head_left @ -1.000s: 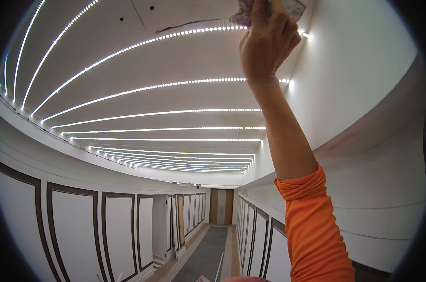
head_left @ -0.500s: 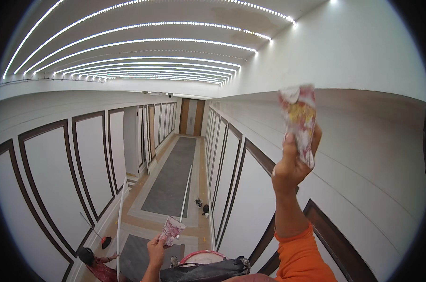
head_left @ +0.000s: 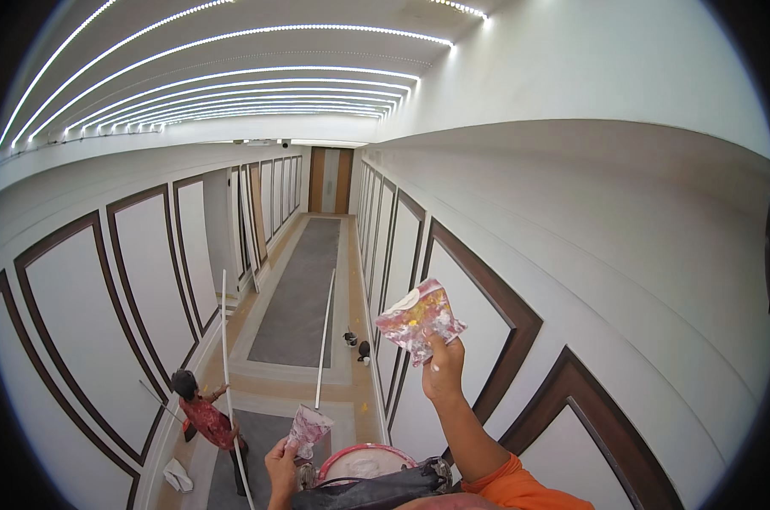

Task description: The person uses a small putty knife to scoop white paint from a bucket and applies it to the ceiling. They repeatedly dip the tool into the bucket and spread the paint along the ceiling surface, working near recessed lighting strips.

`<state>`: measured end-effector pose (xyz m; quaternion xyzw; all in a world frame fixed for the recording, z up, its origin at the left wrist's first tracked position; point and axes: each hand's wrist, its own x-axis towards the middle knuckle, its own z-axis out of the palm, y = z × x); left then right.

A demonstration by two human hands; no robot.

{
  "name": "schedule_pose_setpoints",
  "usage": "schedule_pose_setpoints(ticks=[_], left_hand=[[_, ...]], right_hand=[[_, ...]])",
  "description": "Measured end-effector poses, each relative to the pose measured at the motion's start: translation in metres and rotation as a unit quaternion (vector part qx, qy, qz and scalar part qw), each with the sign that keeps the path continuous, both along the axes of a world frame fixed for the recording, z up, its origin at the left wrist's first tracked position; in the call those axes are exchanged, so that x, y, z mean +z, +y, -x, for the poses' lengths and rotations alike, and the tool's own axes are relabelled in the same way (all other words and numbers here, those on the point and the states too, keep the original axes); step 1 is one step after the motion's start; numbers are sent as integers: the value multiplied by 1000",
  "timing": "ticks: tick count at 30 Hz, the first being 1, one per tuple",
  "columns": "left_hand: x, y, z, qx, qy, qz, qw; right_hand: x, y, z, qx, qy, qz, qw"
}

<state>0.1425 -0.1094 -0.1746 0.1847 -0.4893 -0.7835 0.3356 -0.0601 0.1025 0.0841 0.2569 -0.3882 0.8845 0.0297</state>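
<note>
Long corridor, white panelled walls, ceiling light strips.

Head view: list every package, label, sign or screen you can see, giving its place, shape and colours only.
No packages, labels, signs or screens show.
Paint-stained sheet: right hand, raised by the wall; squarish, pink, white, yellow.
Second stained sheet: left hand, low above a bucket; crumpled, pink-white.
</note>
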Motion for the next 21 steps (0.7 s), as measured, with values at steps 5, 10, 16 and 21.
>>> schedule_pose_setpoints(ticks=[5,10,16,21], left_hand=[[-11,-1,1,92,-47,19,994],[-85,-21,-7,125,-44,23,991],[-81,-5,-7,125,-37,-3,991],[-87,-2,22,169,-25,29,985]], right_hand=[[48,-41,27,30,30,71,997],[164,-98,52,-41,177,113,977],[338,-134,113,-267,233,219,909],[407,-148,114,-207,151,275,927]])
